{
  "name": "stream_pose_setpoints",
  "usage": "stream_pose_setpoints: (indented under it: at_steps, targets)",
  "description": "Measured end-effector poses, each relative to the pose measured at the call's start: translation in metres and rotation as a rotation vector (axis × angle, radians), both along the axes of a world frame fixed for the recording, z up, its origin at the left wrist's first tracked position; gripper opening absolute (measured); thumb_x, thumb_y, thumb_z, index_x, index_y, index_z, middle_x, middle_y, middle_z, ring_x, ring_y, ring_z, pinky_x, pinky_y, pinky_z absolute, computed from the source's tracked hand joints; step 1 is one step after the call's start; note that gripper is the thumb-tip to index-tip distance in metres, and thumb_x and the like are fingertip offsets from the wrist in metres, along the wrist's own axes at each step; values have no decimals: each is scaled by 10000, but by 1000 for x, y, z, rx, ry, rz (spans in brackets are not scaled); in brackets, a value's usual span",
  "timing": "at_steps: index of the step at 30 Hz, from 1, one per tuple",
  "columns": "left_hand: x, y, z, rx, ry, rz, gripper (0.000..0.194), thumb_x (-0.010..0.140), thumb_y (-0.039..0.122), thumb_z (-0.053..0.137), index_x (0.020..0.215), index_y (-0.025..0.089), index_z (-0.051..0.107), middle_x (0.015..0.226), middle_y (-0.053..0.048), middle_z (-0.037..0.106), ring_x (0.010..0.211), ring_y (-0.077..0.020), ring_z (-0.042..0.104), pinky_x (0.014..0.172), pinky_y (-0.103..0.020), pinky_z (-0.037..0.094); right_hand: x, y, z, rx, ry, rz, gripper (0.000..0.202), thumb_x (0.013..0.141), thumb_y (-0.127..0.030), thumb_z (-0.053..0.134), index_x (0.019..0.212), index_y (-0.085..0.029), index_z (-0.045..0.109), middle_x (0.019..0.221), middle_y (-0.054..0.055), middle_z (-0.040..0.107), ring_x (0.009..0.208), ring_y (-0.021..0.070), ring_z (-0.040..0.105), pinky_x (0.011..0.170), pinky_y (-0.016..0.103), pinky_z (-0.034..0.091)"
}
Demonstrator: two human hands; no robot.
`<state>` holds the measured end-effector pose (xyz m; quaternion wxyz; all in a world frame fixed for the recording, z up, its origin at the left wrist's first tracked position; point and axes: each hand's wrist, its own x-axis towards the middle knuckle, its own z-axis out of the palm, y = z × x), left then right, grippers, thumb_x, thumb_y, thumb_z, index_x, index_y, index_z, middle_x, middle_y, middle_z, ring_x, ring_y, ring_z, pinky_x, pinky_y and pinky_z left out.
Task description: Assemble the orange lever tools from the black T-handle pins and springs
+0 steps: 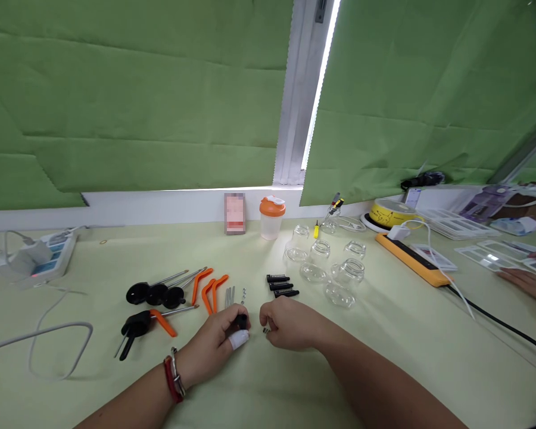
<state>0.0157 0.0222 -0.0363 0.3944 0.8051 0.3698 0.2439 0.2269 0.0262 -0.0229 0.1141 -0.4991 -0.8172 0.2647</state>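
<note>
"Nearest the camera, state of the hands?"

"Close together but not touching. Left hand (pixel 214 338): fingers closed around a small black part (pixel 242 322); white wrap (pixel 238 340) on one digit. Right hand (pixel 290 325): fingertips pinched on a tiny metallic piece (pixel 265 330), mostly hidden."

"Position of the black part?"

"In the left grip, on the side facing the right hand, gap between."

"Next, to the left?"

"One black assembly (pixel 136 325), with an orange lever (pixel 164 323) at its right. Just beyond: three round black heads (pixel 175 297) with metal shafts (pixel 173 277); beside them, bent orange pieces (pixel 206 292)."

"Ahead of the hands?"

"Thin metal rods (pixel 230 297), side by side. Small silvery bits (pixel 243 294), too small to identify. Right of these, three black spring-bearing parts (pixel 282 286), stacked in a row."

"Farther out?"

"Clear glass vessels (pixel 355 271); an orange power strip (pixel 406 257); well apart at far right, a co-worker's hand (pixel 527 283). At the back, an orange-lidded cup (pixel 271 217) and a phone (pixel 234 213), screen blurred, below green blinds (pixel 129 119)."
</note>
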Motion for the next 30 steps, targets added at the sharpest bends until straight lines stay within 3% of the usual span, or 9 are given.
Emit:
stream_pose_setpoints:
  at_steps: [6, 11, 15, 30]
  targets:
    - [0, 0, 0, -2, 10, 2, 64, 856, 208, 479, 906, 199, 517, 847, -12, 580, 770, -161, 529, 704, -266, 441, -6, 5, -6, -34, 163, -32, 245, 621, -72, 551, 808, -190, 656, 618, -11, 590, 490, 94, 462, 444, 195, 297]
    - [-2, 1, -3, 25, 14, 9, 44, 851, 218, 489, 887, 199, 508, 831, -8, 576, 757, -162, 526, 693, -267, 440, -18, 12, -7, -109, 638, -138, 155, 702, -142, 588, 853, -172, 604, 649, -30, 521, 579, 91, 461, 552, 214, 389]
    - [-1, 1, -2, 10, 3, 14, 57, 854, 227, 489, 901, 200, 506, 843, -10, 582, 766, -164, 534, 704, -268, 447, -23, 13, -9, -138, 932, -129, 165, 745, -232, 626, 892, -168, 585, 722, -16, 522, 660, 100, 481, 631, 237, 429]
    - [0, 2, -2, 19, -27, -1, 40, 853, 234, 486, 864, 197, 495, 804, 1, 539, 737, -154, 503, 682, -254, 438, -27, 6, -13, -1, 816, -51, 158, 824, -279, 568, 957, -194, 576, 653, -38, 479, 574, 89, 421, 536, 212, 371]
